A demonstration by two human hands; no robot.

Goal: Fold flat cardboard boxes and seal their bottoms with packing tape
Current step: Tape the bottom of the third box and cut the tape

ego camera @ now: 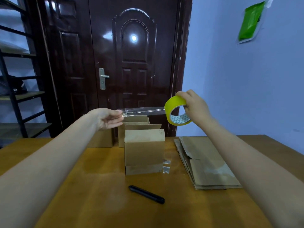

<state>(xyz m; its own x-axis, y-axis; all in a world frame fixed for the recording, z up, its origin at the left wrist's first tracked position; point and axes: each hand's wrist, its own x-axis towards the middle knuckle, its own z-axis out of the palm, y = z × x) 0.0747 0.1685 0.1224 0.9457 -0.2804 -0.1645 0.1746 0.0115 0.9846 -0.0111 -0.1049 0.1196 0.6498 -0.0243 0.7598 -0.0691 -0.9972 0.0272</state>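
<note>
A folded cardboard box (144,152) stands upright in the middle of the wooden table (98,203), with short tape ends sticking out at its lower right side. My right hand (193,106) grips a yellow tape roll (176,112) in the air above the box. A clear strip of tape (143,110) stretches leftward from the roll. My left hand (109,118) pinches the free end of that strip between thumb and fingers. Both hands hover well above the box.
A stack of flat cardboard boxes (207,163) lies on the table's right. More folded boxes (134,124) stand behind the middle one. A black pen-like cutter (146,194) lies near the front. A dark door (131,63) and metal shelves (16,79) stand behind.
</note>
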